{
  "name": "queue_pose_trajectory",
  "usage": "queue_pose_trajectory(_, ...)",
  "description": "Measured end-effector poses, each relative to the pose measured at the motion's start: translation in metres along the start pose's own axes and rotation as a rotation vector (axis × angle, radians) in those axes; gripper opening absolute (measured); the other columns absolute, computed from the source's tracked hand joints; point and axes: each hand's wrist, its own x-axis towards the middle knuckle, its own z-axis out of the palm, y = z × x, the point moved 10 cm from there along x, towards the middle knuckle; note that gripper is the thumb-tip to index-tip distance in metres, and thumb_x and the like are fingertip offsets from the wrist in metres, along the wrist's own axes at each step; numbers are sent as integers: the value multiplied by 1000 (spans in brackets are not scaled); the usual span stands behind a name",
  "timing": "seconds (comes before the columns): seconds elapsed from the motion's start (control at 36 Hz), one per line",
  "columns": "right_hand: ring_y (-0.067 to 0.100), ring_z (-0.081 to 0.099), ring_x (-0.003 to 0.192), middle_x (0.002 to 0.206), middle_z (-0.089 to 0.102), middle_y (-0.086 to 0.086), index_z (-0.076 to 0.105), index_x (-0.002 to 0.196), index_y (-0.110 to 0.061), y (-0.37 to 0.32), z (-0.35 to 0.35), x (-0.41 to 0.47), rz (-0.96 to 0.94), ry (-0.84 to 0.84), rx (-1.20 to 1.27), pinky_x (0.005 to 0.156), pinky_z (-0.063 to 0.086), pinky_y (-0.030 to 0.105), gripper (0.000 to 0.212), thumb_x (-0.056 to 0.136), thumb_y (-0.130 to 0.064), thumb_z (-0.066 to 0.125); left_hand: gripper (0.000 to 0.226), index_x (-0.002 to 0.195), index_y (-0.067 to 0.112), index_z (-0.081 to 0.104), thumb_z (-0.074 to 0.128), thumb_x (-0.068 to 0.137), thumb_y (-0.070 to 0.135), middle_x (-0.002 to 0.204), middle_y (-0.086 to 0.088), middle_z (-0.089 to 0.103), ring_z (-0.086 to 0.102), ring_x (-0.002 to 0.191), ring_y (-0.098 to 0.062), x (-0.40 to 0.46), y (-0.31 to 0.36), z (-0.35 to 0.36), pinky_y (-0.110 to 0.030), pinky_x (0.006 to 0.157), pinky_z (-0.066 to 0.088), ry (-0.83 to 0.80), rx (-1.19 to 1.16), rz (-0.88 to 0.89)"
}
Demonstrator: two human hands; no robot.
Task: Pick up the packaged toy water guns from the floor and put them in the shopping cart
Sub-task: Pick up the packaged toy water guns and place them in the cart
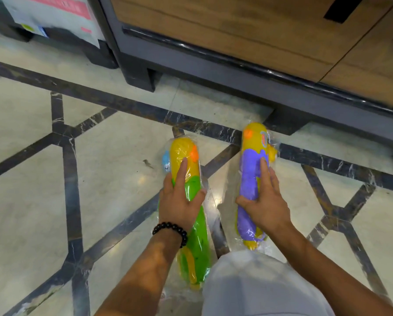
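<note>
The left hand [179, 201], with a dark bead bracelet [171, 231] on its wrist, lies over the middle of the green-and-yellow water gun [192, 213] just left of frame centre. Its index finger runs straight up the yellow part and its thumb hooks round the right edge, so it looks like a grip being set rather than a finished one. The right hand [262, 199] does the same on the purple-and-yellow water gun [250, 179] just right of centre: fingers spread flat along the purple body, thumb wrapped round its left side. Both toys sit in clear plastic bags and appear to rest on the marble floor [111, 179], side by side but apart.

The likeliest trouble is the slick wrapping: if the fingers close only on loose film, a gun could slide inside its bag or slip out on the lift. Each hand sits near mid-length, which should help balance, though an end may still dip.

Each gun's long axis runs roughly bottom to top of the frame, the rounded yellow ends pointing to the upper part, toward the dark base of a wood-fronted counter [213, 58]. The green one leans slightly left at its top. A knee in pale cloth [259, 288] fills the lower centre. No shopping cart is in view.
</note>
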Motion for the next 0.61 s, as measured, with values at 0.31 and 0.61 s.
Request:
queue_pose_trajectory(0.31, 26, 48, 137, 168, -7, -19, -2, 159, -47, -48, -19, -23, -71, -28, -116, 82, 52, 41, 99, 87, -47, 66, 89, 151, 63, 2, 66, 90, 54, 158, 0, 31, 38, 139, -27, -4, 28, -36, -55, 110, 42, -8, -77, 7)
queue_pose_trajectory(0.61, -10, 25, 140, 166, 11, -24, 24, 156, -52, -131, -165, -128, -114, -45, 144, 114, 37, 37, 88, 85, -36, 74, 94, 150, 65, 0, 70, 90, 50, 162, -2, 25, 28, 148, -26, -81, 163, -175, -54, 116, 36, -20, -71, -19)
